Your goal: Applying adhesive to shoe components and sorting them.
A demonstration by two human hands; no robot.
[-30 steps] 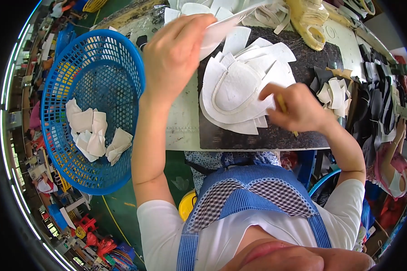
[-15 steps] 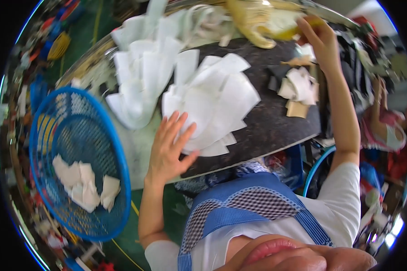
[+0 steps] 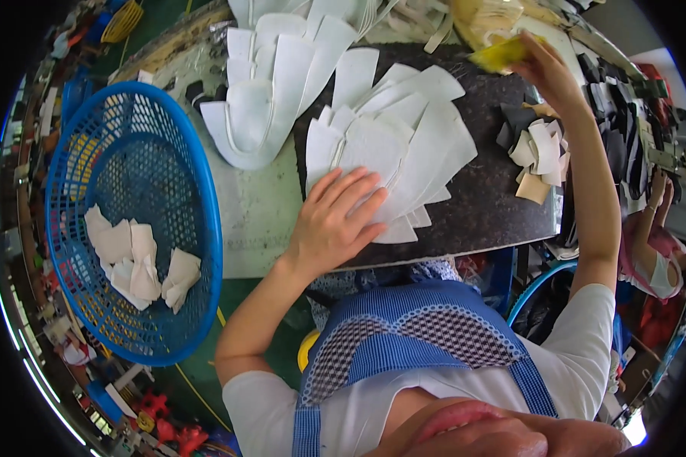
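Note:
My left hand (image 3: 335,215) lies palm down with fingers apart on a fanned pile of white, curved flat pieces (image 3: 434,156). The pieces overlap on a dark, speckled board (image 3: 503,221) at the table's near edge. At the far right, my right hand (image 3: 550,76) is closed on a yellow, blurred object (image 3: 501,55) whose exact kind I cannot make out. It hovers at the near side of a yellowish, glossy container (image 3: 484,17). A second pile of white pieces (image 3: 250,126), some of them U-shaped, lies left of the first.
A blue plastic basket (image 3: 212,228) with several cream scraps (image 3: 141,255) stands at the left. Small beige and white pieces (image 3: 540,152) lie on the board's right side. Beyond are dark stacked pieces (image 3: 613,129). Another person (image 3: 652,251) sits at the far right.
My left hand has moved right and settled further onto the white pile. My right hand has brought the yellow object out from the container toward me. The whole view has shifted.

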